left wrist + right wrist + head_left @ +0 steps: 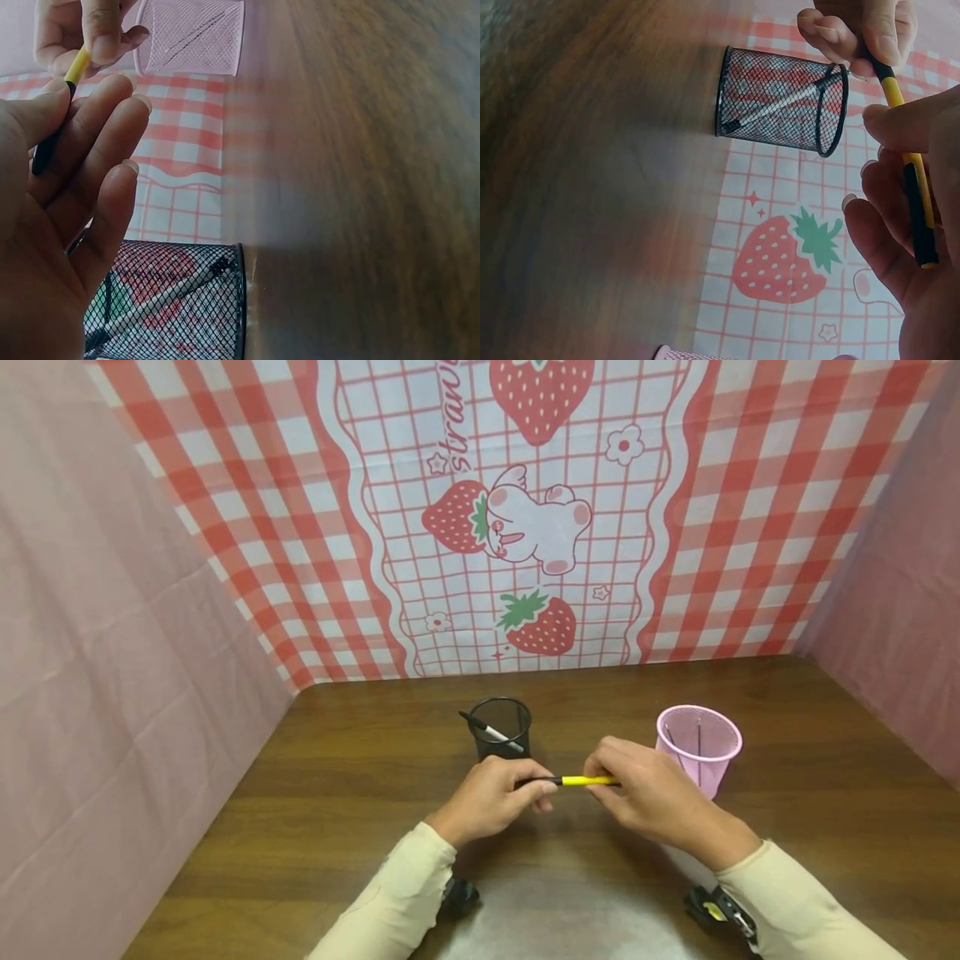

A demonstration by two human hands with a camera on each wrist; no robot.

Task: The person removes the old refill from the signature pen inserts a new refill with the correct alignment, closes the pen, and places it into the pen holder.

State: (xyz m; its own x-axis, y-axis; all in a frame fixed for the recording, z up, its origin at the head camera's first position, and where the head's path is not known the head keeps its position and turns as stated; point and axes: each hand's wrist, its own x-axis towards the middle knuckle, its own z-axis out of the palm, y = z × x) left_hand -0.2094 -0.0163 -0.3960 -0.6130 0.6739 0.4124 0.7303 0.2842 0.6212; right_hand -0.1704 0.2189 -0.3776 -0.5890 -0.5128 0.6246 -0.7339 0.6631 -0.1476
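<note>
Between both hands stretches a yellow pen (573, 781) with black ends, level above the table. The left hand (498, 793) pinches one black end between thumb and fingers, which the left wrist view shows close up. The right hand (652, 789) pinches the yellow barrel; in the right wrist view the black clip and other end lie along its palm. Behind the left hand stands a black mesh pen holder (491, 749) with a white-and-black pen (495, 735) leaning in it. A pink mesh pen holder (720, 774), beside the right hand, shows thin dark sticks through its wall.
The brown wooden table (315, 827) reaches back to a red-and-white checked cloth (277, 527) with strawberry prints. Pink cloth (135, 652) hangs at both sides. Dark straps with devices (720, 914) sit at the wrists, below the cream sleeves (390, 893).
</note>
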